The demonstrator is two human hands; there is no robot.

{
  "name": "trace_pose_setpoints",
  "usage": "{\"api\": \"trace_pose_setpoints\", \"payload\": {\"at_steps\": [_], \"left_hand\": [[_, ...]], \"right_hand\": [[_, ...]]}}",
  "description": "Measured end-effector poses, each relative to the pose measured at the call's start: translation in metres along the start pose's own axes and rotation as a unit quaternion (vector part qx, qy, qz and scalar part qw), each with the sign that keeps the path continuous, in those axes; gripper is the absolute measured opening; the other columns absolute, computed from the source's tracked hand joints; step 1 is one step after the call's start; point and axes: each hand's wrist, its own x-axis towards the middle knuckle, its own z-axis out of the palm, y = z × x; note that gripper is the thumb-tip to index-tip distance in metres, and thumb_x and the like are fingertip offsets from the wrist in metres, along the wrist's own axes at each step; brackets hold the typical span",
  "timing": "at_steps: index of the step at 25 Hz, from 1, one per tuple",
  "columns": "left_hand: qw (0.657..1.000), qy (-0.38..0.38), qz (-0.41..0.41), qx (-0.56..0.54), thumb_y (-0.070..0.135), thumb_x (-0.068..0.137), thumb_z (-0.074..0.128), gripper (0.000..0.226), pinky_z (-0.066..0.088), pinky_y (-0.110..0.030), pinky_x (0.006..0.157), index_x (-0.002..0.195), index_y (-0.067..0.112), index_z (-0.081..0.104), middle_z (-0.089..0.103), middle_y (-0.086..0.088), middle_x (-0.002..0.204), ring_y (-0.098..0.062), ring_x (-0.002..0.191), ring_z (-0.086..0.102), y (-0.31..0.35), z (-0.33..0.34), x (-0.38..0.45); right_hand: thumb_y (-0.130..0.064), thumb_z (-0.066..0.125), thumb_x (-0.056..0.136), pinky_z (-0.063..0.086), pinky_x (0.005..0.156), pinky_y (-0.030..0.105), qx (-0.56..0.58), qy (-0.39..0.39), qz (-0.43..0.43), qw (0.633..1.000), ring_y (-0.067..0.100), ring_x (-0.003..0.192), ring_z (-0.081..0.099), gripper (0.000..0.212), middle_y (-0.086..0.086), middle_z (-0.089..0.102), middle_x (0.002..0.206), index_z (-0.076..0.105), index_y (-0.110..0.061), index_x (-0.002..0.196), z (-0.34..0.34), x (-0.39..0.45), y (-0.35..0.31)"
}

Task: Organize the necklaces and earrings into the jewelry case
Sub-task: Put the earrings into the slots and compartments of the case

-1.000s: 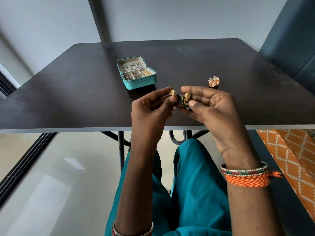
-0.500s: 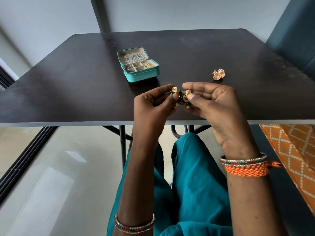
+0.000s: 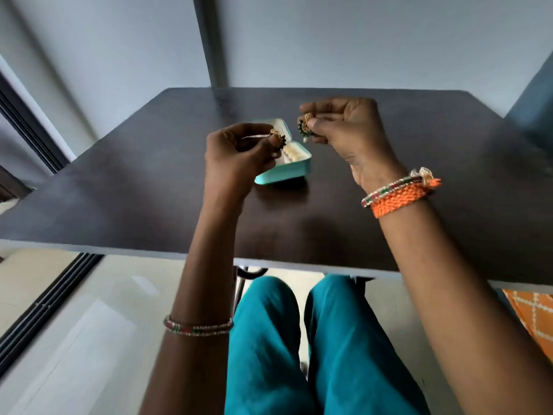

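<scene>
Dark, smooth and faintly glossy, the worktop point(image 3: 149, 190) is the biggest thing before us, a flat slab on which the case point(image 3: 287, 170) stands near the middle. We see the case as a small teal box with rounded corners, lid up at the far side and tray open toward us; pale gold pieces lie in the tray, though the blur keeps us from telling which compartment holds what. Our left hand point(image 3: 239, 157) hangs directly over the case's left half and hides much of it, fingers curled in, thumb and forefinger pinching the left earring point(image 3: 278, 138), a round gold stud ringed with dark green beads. Our right hand point(image 3: 344, 127) is raised a little higher and further back, beside the case's right edge and apart from it, its fingers pinching the right earring point(image 3: 305, 125), the same gold-and-green piece with a small pale drop hanging under it. The two earrings are held apart, not touching. What matters for the coming move, we judge, is that the open tray lies just below and slightly nearer than both hands, its long side running left to right, with the left hand the closer one, so a short drop should serve. We judge these pieces light, hard and easily snagged.
</scene>
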Motion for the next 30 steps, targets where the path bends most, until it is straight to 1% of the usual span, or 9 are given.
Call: {"api": "trace_pose_setpoints", "payload": {"at_steps": [4,8,11,14,17,19,23,27,30], "left_hand": [[0.993,0.007,-0.011,0.121,0.006,0.081,0.072,0.013,0.056,-0.035,0.070,0.076,0.018,0.069,0.070,-0.004,0.070,-0.014,0.063,0.064,-0.010,-0.003,0.052],[0.980,0.009,-0.045,0.194,0.011,0.072,0.076,0.018,0.057,-0.046,0.083,0.062,0.026,0.070,0.073,-0.005,0.076,-0.024,0.077,0.070,-0.025,0.002,0.080],[0.976,0.010,-0.069,0.206,0.034,0.051,0.074,0.008,0.052,-0.050,0.092,0.058,0.038,0.072,0.074,0.005,0.070,-0.023,0.082,0.071,-0.035,0.003,0.095],[0.971,0.006,-0.092,0.221,0.051,0.037,0.068,0.028,0.044,-0.057,0.097,0.064,0.044,0.072,0.074,0.006,0.072,-0.029,0.095,0.067,-0.046,0.004,0.099],[0.959,0.033,-0.131,0.250,0.049,0.052,0.072,0.018,0.036,-0.038,0.097,0.067,0.039,0.073,0.069,0.005,0.079,-0.021,0.109,0.048,-0.041,0.012,0.091],[0.957,0.065,-0.150,0.239,0.038,0.069,0.074,0.007,0.025,-0.030,0.086,0.073,0.032,0.072,0.063,0.003,0.083,-0.016,0.106,0.032,-0.041,0.013,0.089],[0.961,0.087,-0.172,0.199,0.038,0.061,0.071,0.009,0.038,-0.041,0.101,0.063,0.029,0.071,0.065,-0.005,0.095,-0.020,0.110,0.037,-0.042,0.014,0.088],[0.956,0.099,-0.158,0.227,0.028,0.074,0.072,0.004,0.036,-0.043,0.103,0.071,0.029,0.069,0.057,-0.006,0.108,-0.018,0.102,0.025,-0.051,0.016,0.089],[0.952,0.104,-0.148,0.247,0.029,0.074,0.070,0.005,0.033,-0.043,0.105,0.078,0.027,0.070,0.049,0.001,0.117,-0.021,0.110,0.029,-0.053,0.015,0.090]], "right_hand": [[0.007,0.062,0.082,0.058,0.071,0.031,-0.013,-0.024,0.025,0.999,0.016,0.071,0.066,0.022,0.006,0.069,0.078,0.069,-0.014,0.080,0.015,0.054,0.026],[0.005,0.065,0.080,0.059,0.075,0.043,-0.010,0.000,0.026,1.000,0.017,0.067,0.069,0.022,0.006,0.069,0.075,0.069,-0.016,0.077,0.026,0.075,0.053],[-0.001,0.067,0.080,0.060,0.073,0.043,-0.039,0.038,0.000,0.999,0.017,0.070,0.071,0.020,0.004,0.072,0.077,0.071,-0.020,0.078,0.025,0.076,0.076],[-0.003,0.067,0.079,0.060,0.072,0.040,-0.055,0.071,-0.017,0.996,0.017,0.071,0.071,0.020,0.002,0.072,0.078,0.071,-0.023,0.079,0.024,0.073,0.089],[-0.005,0.066,0.078,0.060,0.073,0.037,-0.046,0.088,-0.018,0.995,0.018,0.074,0.071,0.017,0.001,0.072,0.078,0.072,-0.021,0.081,0.029,0.072,0.094],[-0.005,0.066,0.078,0.059,0.072,0.032,-0.054,0.084,-0.026,0.995,0.015,0.074,0.071,0.016,-0.001,0.072,0.077,0.072,-0.019,0.082,0.030,0.072,0.095],[-0.006,0.065,0.079,0.056,0.069,0.025,-0.062,0.083,-0.028,0.994,0.013,0.072,0.070,0.017,-0.005,0.070,0.075,0.071,-0.021,0.080,0.031,0.071,0.095],[-0.006,0.066,0.079,0.053,0.064,0.017,-0.068,0.079,-0.037,0.994,0.011,0.071,0.069,0.013,-0.003,0.071,0.076,0.072,-0.016,0.084,0.031,0.069,0.092],[-0.004,0.066,0.080,0.049,0.061,0.008,-0.081,0.073,-0.048,0.993,0.005,0.071,0.067,0.013,-0.003,0.070,0.078,0.073,-0.012,0.087,0.030,0.066,0.089]]}}
